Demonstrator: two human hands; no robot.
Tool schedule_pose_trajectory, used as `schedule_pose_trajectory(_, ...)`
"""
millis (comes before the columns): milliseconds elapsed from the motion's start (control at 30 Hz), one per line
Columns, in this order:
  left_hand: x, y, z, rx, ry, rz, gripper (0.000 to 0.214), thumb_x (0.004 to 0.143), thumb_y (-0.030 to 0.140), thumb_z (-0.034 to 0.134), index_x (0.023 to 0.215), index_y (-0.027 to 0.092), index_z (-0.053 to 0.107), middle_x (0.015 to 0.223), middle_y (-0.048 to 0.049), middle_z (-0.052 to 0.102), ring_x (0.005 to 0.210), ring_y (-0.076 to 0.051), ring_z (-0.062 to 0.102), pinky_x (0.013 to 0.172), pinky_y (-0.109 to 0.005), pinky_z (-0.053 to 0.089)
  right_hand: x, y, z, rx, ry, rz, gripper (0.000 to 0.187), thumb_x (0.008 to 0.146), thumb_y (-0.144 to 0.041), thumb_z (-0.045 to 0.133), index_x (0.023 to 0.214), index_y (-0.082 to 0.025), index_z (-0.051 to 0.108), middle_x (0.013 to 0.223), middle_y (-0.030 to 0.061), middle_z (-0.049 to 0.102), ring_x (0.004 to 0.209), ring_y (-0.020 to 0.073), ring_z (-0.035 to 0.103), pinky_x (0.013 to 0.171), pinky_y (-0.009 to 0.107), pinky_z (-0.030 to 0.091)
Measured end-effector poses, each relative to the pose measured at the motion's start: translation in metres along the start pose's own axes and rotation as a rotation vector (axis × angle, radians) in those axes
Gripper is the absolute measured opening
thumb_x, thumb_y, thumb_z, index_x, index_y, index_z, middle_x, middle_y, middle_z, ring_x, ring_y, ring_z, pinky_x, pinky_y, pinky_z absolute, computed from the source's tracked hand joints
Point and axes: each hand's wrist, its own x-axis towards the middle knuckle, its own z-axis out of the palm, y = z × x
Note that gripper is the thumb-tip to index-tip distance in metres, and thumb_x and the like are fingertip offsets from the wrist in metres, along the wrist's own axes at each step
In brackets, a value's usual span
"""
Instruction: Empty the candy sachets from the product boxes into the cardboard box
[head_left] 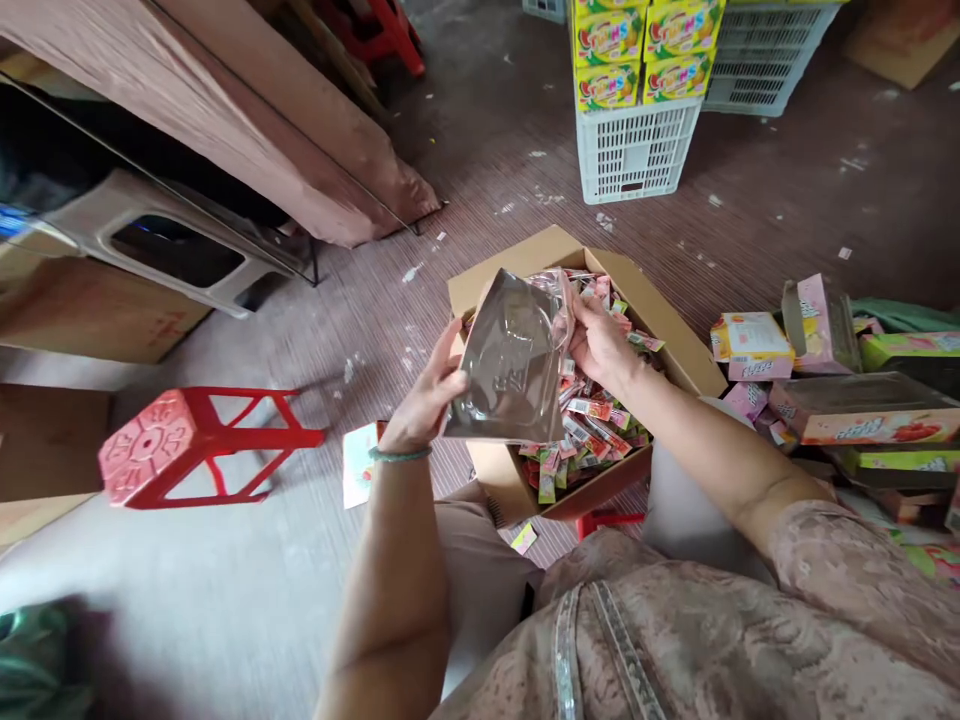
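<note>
My left hand (424,395), with a green bracelet at the wrist, grips the left edge of a glossy, greyish see-through plastic bag (510,360). At the bag's crumpled upper right edge, the fingers of my right hand (600,340) are closed on the plastic. The bag is held tilted over an open cardboard box (491,480). Many small wrapped candy sticks (589,435) in pink, green and red fill that box, partly hidden behind the bag and my right hand. I cannot make out whether anything is inside the bag.
A red plastic stool (150,450) lies on its side at the left, near a printed card (360,465). Opened candy cartons (862,410) are piled at the right. Ahead stands a white plastic crate (637,150) under yellow boxes (679,50). A pink-covered table (300,150) is upper left.
</note>
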Motion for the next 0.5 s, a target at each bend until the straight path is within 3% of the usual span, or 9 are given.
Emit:
schedule_pose_trajectory(100,-0.004,-0.001,-0.012,0.048,-0.014,0.062,0.072,0.068,0.016,0.085,0.136,0.025,0.064,0.103,-0.0023,0.075,0.09,-0.021,0.072,0.076,-0.026,0.059,-0.006,0.005,0.0,-0.303,-0.134,-0.151,0.028,0.104,-0.047,0.056,0.086,-0.026,0.055,0.079,-0.0025,0.06,0.077,0.0127,0.059,0.077,0.028,0.056)
schedule_pose_trajectory(200,0.003,0.003,-0.035,-0.022,0.153,0.232,0.046,0.064,0.014,0.08,0.109,0.017,0.069,0.089,-0.0002,0.072,0.074,-0.014,0.064,0.064,-0.021,0.053,0.0,0.014,0.0,-0.761,-0.216,-0.337,0.042,0.106,-0.061,0.043,0.102,-0.027,0.066,0.106,0.0032,0.069,0.105,0.0183,0.063,0.104,0.041,0.052)
schedule_pose_trajectory(267,0.008,0.005,-0.053,-0.095,0.338,0.32,0.033,0.065,0.016,0.076,0.097,0.016,0.065,0.081,0.001,0.069,0.069,-0.012,0.06,0.062,-0.021,0.05,0.012,0.027,0.001,-1.164,-0.266,-0.407,0.048,0.105,-0.064,0.043,0.122,-0.027,0.069,0.131,0.0068,0.067,0.129,0.0263,0.056,0.121,0.055,0.037)
schedule_pose_trajectory(367,0.01,0.002,-0.072,-0.055,0.515,0.341,0.036,0.065,0.019,0.075,0.099,0.015,0.065,0.08,0.0024,0.068,0.071,-0.012,0.058,0.064,-0.022,0.048,0.031,0.053,-0.002,-1.773,-0.401,-0.337,0.064,0.094,-0.069,0.064,0.144,-0.029,0.063,0.162,0.0107,0.045,0.154,0.0461,0.026,0.124,0.074,0.009)
schedule_pose_trajectory(433,0.007,0.0,-0.078,0.024,0.529,0.343,0.048,0.062,0.021,0.078,0.109,0.014,0.067,0.086,0.0028,0.071,0.073,-0.012,0.059,0.065,-0.022,0.047,0.036,0.067,-0.01,-2.041,-0.495,-0.203,0.079,0.083,-0.07,0.075,0.148,-0.028,0.061,0.169,0.0123,0.035,0.157,0.0541,0.011,0.121,0.08,0.002)
schedule_pose_trajectory(500,0.002,0.0,-0.08,0.024,0.513,0.356,0.051,0.061,0.022,0.079,0.111,0.015,0.067,0.088,0.0033,0.072,0.072,-0.012,0.059,0.064,-0.022,0.045,0.03,0.074,-0.026,-2.162,-0.544,-0.133,0.084,0.079,-0.068,0.08,0.149,-0.026,0.06,0.169,0.0136,0.035,0.157,0.0547,0.008,0.122,0.079,0.002)
